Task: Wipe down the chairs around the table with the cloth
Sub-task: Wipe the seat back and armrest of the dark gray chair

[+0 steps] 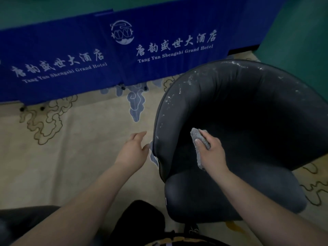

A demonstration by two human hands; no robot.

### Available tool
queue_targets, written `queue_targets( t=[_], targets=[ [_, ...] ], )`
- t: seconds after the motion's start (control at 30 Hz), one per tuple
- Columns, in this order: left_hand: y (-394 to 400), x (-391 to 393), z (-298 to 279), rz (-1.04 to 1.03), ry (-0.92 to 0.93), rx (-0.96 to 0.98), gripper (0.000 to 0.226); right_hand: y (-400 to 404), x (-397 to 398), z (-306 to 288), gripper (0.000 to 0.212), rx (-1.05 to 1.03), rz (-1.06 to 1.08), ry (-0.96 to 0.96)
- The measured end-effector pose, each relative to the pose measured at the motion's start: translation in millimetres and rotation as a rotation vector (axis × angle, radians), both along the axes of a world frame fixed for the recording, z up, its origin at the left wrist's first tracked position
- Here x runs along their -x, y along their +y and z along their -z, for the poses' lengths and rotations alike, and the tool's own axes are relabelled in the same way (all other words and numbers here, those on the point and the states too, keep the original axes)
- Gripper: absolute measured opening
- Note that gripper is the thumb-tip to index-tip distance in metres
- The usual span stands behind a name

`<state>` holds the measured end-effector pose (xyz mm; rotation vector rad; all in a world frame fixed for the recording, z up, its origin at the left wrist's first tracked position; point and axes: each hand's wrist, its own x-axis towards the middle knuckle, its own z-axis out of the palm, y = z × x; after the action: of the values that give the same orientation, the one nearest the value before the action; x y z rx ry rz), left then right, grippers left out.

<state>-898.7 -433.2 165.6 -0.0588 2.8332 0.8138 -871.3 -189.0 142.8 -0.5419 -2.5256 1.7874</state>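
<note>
Gripping a grey cloth (pixel 199 144), the right hand (pixel 212 153) is seen inside the curved back of the dark chair (pixel 248 107), thumb and fingers (pixel 205 134) clamped round the cloth and pressed to the upholstery. White flecks are scattered along the chair rim above the fingers. The left hand (pixel 134 150) is held just beside the chair's outer edge, its fingers apart and relaxed, nothing held. Beyond the fingers, a bench draped in blue skirting (pixel 71 55) is seen, patterned carpet (pixel 79 139) beneath.
</note>
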Motion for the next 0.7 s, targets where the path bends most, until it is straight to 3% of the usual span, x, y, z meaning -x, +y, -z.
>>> queue_targets(
  t=[0.23, 0.53, 0.7],
  targets=[
    [-23.2, 69.1, 15.9, 0.202, -0.058, -0.013, 0.052, -20.3, 24.5, 5.9, 0.040, -0.025, 0.104, -0.034],
    [-37.8, 164.9, 50.1, 0.597, -0.172, 0.026, 0.065, -95.3, 49.9, 27.2, 0.039, 0.007, 0.493, -0.137],
    [-27.8, 192.2, 51.9, 0.710, -0.215, 0.011, 0.074, -122.4, 45.5, 30.5, 0.036, 0.025, 0.700, -0.136]
  ],
)
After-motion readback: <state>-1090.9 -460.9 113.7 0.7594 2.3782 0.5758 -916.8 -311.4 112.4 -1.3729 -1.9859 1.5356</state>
